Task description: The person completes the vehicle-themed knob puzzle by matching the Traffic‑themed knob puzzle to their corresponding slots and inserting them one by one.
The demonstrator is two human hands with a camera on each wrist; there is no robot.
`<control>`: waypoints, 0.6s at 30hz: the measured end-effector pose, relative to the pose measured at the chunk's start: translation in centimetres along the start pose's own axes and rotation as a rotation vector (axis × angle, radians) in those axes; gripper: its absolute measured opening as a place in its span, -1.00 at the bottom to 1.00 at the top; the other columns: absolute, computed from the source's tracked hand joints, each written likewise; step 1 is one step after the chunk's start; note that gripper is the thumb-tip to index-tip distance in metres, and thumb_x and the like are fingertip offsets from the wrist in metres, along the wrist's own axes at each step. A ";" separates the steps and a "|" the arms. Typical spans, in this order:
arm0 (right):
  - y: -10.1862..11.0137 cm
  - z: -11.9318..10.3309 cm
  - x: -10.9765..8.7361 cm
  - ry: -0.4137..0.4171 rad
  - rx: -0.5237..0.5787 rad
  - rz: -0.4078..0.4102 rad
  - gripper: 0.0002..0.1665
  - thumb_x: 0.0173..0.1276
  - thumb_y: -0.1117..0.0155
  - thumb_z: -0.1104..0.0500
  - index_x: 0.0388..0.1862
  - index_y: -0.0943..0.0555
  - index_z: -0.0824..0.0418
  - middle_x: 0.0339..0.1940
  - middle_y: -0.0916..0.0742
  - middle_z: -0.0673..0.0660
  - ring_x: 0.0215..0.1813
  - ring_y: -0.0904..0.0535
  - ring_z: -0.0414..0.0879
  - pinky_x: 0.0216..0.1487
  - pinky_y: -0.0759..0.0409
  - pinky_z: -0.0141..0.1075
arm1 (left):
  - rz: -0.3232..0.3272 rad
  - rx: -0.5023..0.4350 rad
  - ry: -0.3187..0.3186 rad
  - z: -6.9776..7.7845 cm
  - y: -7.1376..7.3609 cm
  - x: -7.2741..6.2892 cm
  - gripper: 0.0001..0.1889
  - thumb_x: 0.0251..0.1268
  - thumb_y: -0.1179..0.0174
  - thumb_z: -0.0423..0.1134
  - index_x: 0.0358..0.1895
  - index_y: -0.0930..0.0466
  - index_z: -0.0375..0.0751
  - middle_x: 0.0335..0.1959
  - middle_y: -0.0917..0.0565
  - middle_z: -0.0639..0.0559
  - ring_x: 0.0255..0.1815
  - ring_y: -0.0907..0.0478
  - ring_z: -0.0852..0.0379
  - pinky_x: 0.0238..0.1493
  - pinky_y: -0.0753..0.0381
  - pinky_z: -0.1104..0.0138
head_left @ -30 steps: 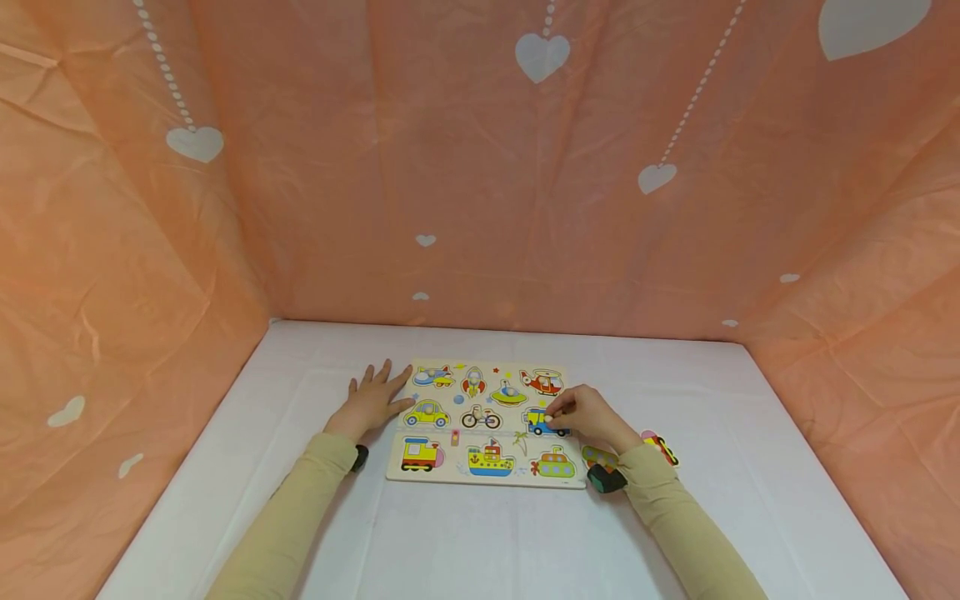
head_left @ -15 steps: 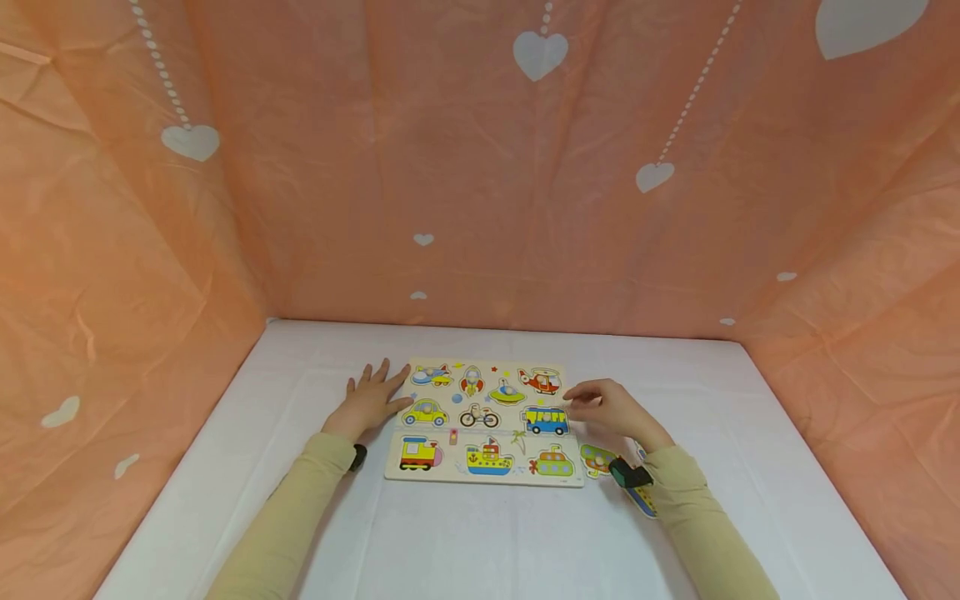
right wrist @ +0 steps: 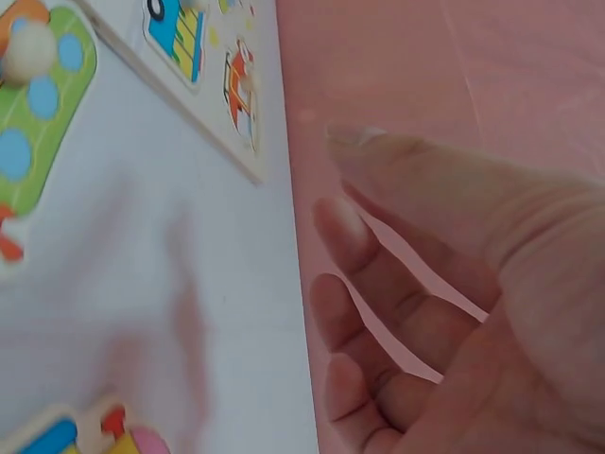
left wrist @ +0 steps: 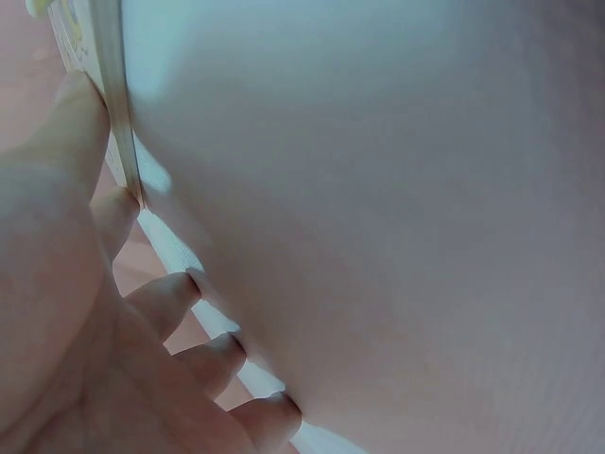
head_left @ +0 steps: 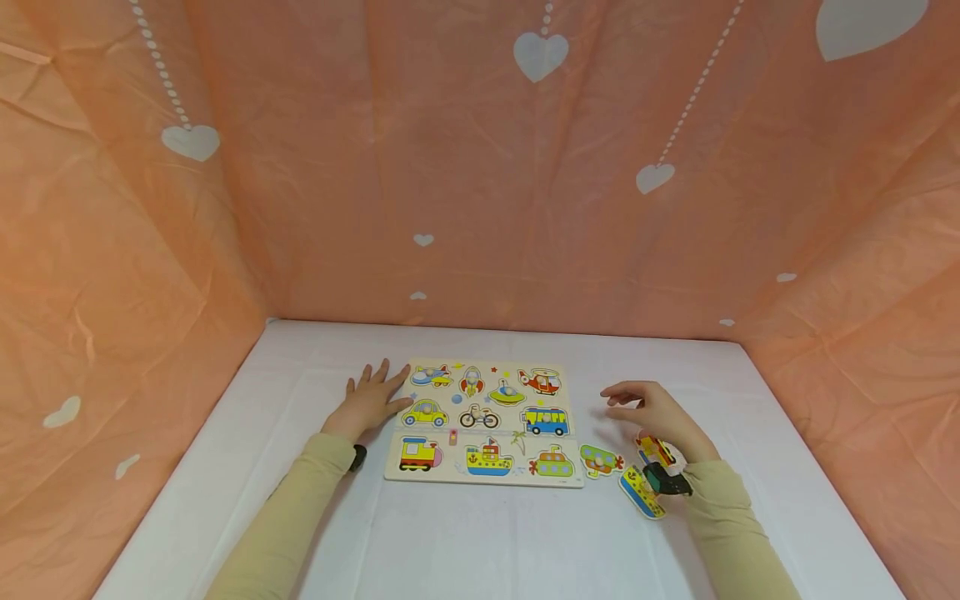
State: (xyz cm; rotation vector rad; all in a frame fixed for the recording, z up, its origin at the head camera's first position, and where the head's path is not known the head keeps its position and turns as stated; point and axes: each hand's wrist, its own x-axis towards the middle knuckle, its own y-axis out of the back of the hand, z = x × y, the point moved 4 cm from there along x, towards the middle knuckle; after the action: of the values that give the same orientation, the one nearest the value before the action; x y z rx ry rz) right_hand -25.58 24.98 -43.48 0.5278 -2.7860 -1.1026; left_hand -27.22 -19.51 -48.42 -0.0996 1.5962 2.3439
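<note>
Right grip (head_left: 651,408), empty, fingers loosely curved, had the submarine piece (head_left: 598,457) to its near left, long axis roughly sideways, just beside the puzzle board (head_left: 480,481), whose opposite edge the spread left grip (head_left: 367,406) touched.

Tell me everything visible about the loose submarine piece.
The submarine piece is flat, apparently painted wood, with a pale rim, green body, blue round windows, some orange and a red propeller. A pale round knob stands on it. It lies on the white tabletop right of the puzzle board, turned roughly half round from the printed submarine. The right hand isn't touching it; contact with the board is unclear.
</note>
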 end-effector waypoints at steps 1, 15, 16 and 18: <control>0.2 0.2 -0.2 0.002 -0.005 0.005 -0.65 0.25 -0.36 0.24 0.01 -0.64 0.33 -0.22 -0.71 0.14 -0.19 -0.53 0.03 -0.35 -0.55 -0.24 | -0.001 0.000 0.000 0.0 0.0 0.0 -0.26 0.38 -0.07 0.11 0.51 -0.04 -0.06 0.49 0.09 -0.40 0.44 0.28 -0.48 0.30 0.28 -0.35; 1.9 2.4 -2.8 -0.057 0.021 -0.012 -0.62 0.27 -0.37 0.17 0.02 -0.64 0.32 -0.13 -0.72 0.17 -0.12 -0.52 0.00 -0.23 -0.53 -0.32 | 0.007 0.009 -0.007 0.2 0.1 -0.2 -0.27 0.38 -0.08 0.08 0.51 -0.05 -0.08 0.49 0.09 -0.40 0.44 0.27 -0.49 0.30 0.26 -0.35; 2.0 2.5 -3.0 -0.063 0.022 -0.014 -0.61 0.26 -0.37 0.16 0.03 -0.64 0.31 -0.13 -0.72 0.15 -0.11 -0.51 0.00 -0.22 -0.52 -0.32 | 0.007 0.007 -0.006 0.2 0.1 -0.2 -0.27 0.38 -0.08 0.08 0.51 -0.05 -0.08 0.49 0.09 -0.40 0.44 0.27 -0.49 0.30 0.26 -0.35; 2.1 2.9 -3.4 -0.075 0.031 -0.021 -0.60 0.26 -0.37 0.15 0.04 -0.64 0.30 -0.12 -0.71 0.14 -0.10 -0.51 0.00 -0.21 -0.52 -0.32 | 0.008 0.003 -0.006 0.2 0.1 -0.2 -0.27 0.38 -0.09 0.07 0.51 -0.05 -0.08 0.49 0.09 -0.40 0.44 0.27 -0.49 0.30 0.26 -0.35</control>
State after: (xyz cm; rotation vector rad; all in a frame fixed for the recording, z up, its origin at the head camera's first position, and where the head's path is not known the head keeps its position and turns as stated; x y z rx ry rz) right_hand -23.61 29.45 -44.09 0.5315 -2.8722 -1.1072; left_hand -27.04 -19.42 -48.16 -0.0855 1.5998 2.3459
